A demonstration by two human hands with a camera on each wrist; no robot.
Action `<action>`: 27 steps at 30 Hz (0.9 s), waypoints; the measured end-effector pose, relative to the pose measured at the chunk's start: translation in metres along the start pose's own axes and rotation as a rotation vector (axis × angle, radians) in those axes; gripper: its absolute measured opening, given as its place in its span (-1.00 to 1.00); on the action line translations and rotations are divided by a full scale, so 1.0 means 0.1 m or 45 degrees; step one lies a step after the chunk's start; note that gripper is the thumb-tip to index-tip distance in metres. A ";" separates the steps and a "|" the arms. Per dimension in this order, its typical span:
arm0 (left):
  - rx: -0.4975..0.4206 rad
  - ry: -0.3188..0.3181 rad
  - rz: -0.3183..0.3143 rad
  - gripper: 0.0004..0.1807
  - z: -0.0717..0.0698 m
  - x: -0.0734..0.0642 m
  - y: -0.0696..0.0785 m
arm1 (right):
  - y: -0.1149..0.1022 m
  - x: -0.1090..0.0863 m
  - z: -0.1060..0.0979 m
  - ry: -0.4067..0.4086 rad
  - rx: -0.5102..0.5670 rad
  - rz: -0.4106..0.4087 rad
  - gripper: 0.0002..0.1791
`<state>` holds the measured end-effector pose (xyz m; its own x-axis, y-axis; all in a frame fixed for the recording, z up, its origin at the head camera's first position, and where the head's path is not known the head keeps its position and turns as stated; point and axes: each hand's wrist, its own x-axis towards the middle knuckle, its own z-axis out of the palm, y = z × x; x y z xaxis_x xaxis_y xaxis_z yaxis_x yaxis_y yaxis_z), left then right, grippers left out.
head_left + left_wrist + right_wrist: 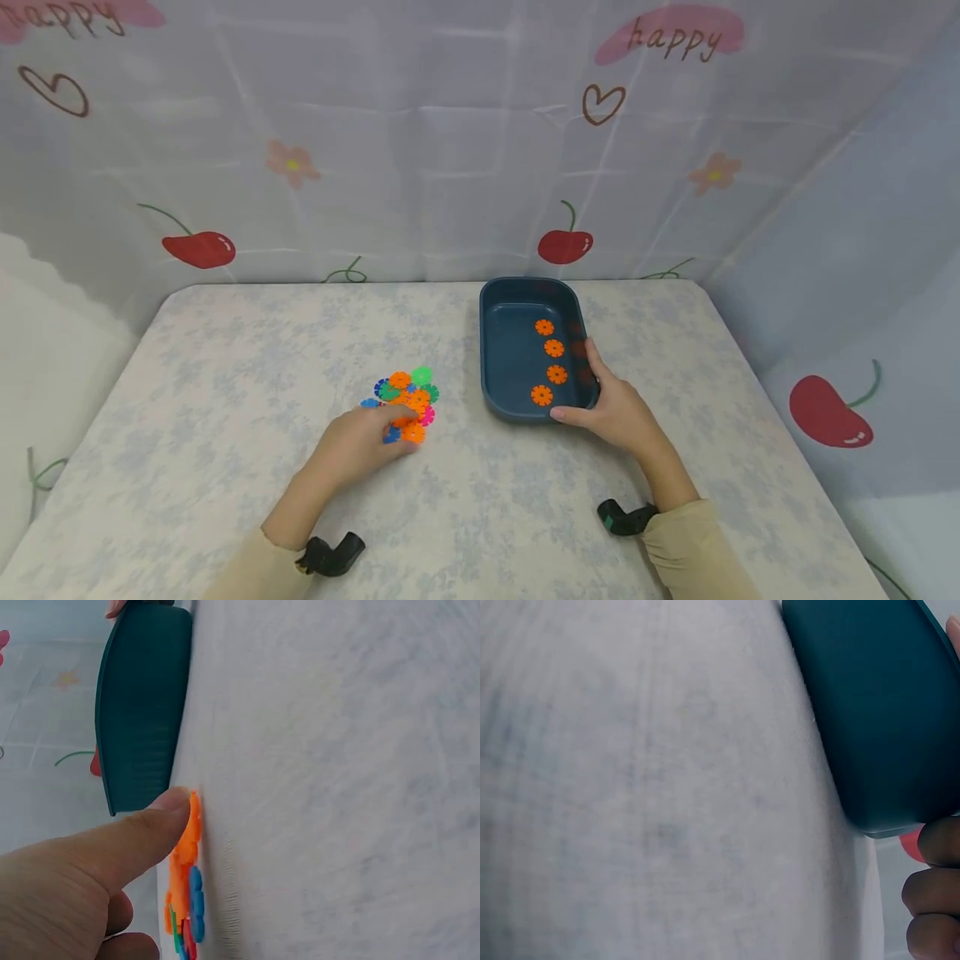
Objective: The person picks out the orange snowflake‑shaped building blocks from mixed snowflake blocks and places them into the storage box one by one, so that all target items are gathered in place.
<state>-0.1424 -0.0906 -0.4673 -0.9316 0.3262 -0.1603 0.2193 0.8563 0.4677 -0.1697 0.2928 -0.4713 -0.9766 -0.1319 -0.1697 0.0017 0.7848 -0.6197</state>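
Note:
My left hand [358,446] is over a small pile of colourful plastic snowflake discs [400,379], in orange, green, blue and pink. Its thumb lies by an orange disc [196,817] at the pile's near edge in the left wrist view. Whether a disc is pinched is hidden under the fingers. My right hand [618,415] grips a dark teal rectangular tray [510,354] at its near right corner, thumb at the near rim and fingers along the right side. Several orange discs [554,348] lie inside the tray, in a rough column on its right half.
The table [465,517] has a pale, blue-mottled cover. Behind it hangs a white curtain [450,167] printed with cherries and hearts. A black wrist device [333,555] sits by the left sleeve, and another black device [626,518] by the right.

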 end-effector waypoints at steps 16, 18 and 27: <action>-0.034 -0.002 -0.028 -0.69 0.14 -0.03 -0.03 | 0.02 0.01 0.01 0.012 0.010 -0.022 0.42; -0.055 -0.027 -0.032 -0.69 0.14 -0.04 -0.03 | 0.02 0.01 0.01 0.011 0.013 -0.027 0.42; -0.056 -0.073 -0.047 -0.60 0.12 -0.07 -0.05 | 0.02 0.00 0.01 0.010 0.026 -0.037 0.42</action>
<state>-0.1333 -0.0920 -0.4792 -0.9204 0.3182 -0.2272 0.1710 0.8502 0.4979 -0.1699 0.2941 -0.4736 -0.9780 -0.1496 -0.1452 -0.0226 0.7684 -0.6395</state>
